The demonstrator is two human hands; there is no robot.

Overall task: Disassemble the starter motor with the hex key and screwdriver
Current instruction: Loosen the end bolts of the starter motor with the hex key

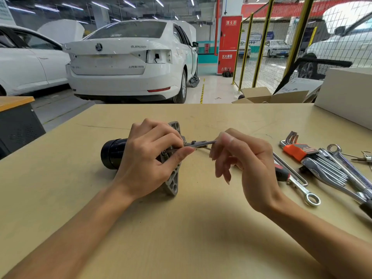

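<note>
The starter motor [112,154] lies on its side on the tan table [181,228], black body to the left, grey metal flange [173,184] to the right. My left hand [149,158] wraps over the flange end, its thumb and forefinger steadying the tip of a thin hex key [201,143] at the motor's face. My right hand [243,164] pinches the other end of the hex key between thumb and forefinger, with the remaining fingers hanging loose. A screwdriver with a red and black handle [281,174] lies partly hidden behind my right hand.
To the right lie a hex key set in an orange holder [298,151], several chrome wrenches [342,170] and a ring spanner [310,198]. A white box [346,93] stands at the table's back right. White cars and a yellow fence are beyond the table.
</note>
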